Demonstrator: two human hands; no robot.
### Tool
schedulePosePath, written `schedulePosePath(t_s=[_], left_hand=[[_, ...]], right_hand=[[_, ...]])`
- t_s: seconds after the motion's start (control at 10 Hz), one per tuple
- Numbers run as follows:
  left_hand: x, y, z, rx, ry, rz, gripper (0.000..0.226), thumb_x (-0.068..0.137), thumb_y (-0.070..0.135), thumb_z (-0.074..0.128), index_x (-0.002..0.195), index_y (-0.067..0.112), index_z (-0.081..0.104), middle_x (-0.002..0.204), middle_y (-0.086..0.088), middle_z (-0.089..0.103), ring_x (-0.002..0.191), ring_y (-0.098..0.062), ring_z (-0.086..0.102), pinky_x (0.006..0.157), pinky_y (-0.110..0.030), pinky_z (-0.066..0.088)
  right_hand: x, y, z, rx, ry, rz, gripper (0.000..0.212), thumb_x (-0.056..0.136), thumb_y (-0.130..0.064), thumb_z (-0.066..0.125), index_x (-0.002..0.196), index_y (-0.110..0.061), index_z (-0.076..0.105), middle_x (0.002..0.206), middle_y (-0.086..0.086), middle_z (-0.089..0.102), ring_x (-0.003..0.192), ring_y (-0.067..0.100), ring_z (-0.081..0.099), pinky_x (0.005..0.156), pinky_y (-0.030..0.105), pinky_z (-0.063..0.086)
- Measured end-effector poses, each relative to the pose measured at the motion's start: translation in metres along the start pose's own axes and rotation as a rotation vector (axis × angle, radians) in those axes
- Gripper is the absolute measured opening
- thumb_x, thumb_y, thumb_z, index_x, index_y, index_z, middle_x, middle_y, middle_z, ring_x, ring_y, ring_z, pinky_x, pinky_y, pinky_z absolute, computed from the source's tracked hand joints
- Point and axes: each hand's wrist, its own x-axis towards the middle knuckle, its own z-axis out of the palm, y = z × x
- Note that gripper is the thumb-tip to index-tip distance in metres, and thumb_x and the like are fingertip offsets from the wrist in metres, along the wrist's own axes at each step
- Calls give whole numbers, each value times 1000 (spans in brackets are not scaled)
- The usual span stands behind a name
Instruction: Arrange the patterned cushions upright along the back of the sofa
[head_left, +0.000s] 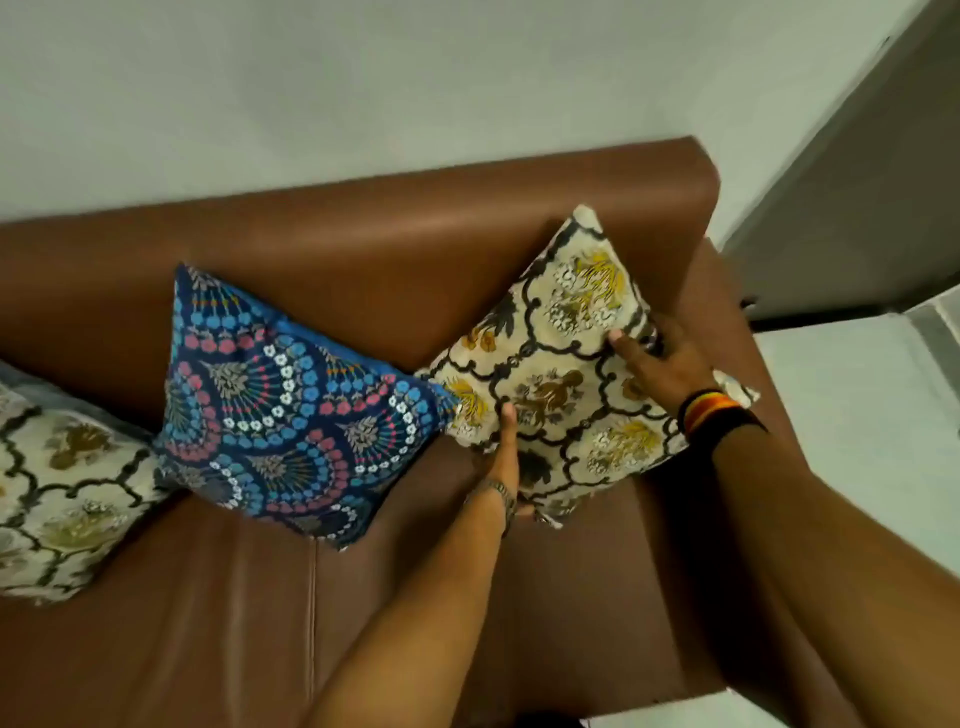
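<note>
A cream cushion with a black lattice and yellow flowers (561, 358) leans on its corner against the back of the brown sofa (363, 249), near the right end. My left hand (504, 452) grips its lower left edge. My right hand (660, 358) holds its right edge, thumb on the front face. To the left, a blue cushion with a floral fan pattern (291, 405) leans upright against the backrest, its right corner touching the cream one. A second cream lattice cushion (62, 488) rests at the far left, cut off by the frame edge.
The sofa's right armrest (737, 332) lies just behind my right hand. A pale wall (363, 78) rises behind the backrest. White floor tiles (852, 415) show to the right of the sofa. A seam (311, 597) divides the seat cushions.
</note>
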Motion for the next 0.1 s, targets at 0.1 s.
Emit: schedulePosePath(t_s=[0.1], left_hand=[[-5, -2, -10, 207, 81, -54, 119, 57, 107, 35, 147, 31, 49, 155, -9, 51, 134, -33, 54, 90, -57, 55]], right_hand=[[-71, -28, -19, 163, -2, 13, 49, 96, -56, 65, 139, -32, 64, 138, 0, 69, 124, 20, 68, 86, 32, 59]])
